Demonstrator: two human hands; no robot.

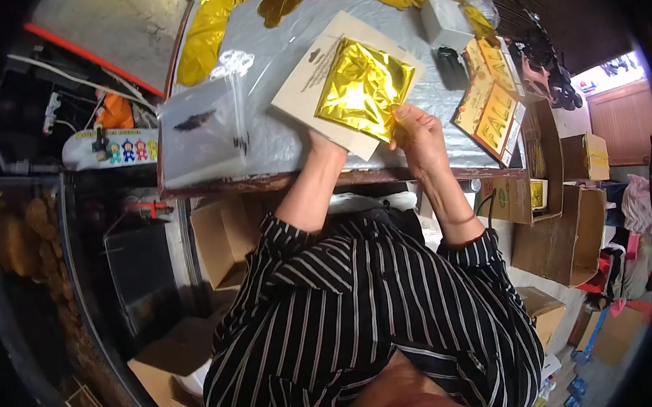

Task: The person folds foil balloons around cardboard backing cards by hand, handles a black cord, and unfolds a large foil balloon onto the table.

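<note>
Over the near part of the table (270,144), a gold packet (360,84) lies on top of a tan card (302,94), just ahead of my chest. My right hand (421,141) is the nearer one to the gold. My thumb and fingers pinch its near right corner, where it sits close to the card's edge. My left hand (328,146) is under the card, by the near left side. I can't tell if its fingers are bent or flat, because the card hides them. The card is turned, so one corner points toward me and the end with the hang hole is far and to the left. The packet is turned much the same way. Both look almost square, so I can't tell which way is the long way.

The table top has a shiny gray cover with a brown edge. On the left is a pile of clear bags (198,153), with white loops (233,63) just past it. Gold sheets (205,36) lie along the far side. On the right are a white box (445,22), a black thing (449,66) I can't name, and orange cards (493,125) that say FALL.

Around me the room is full. Big brown boxes (557,247) stand on the right, and a white board (91,148) with little colored figures is on the left.
</note>
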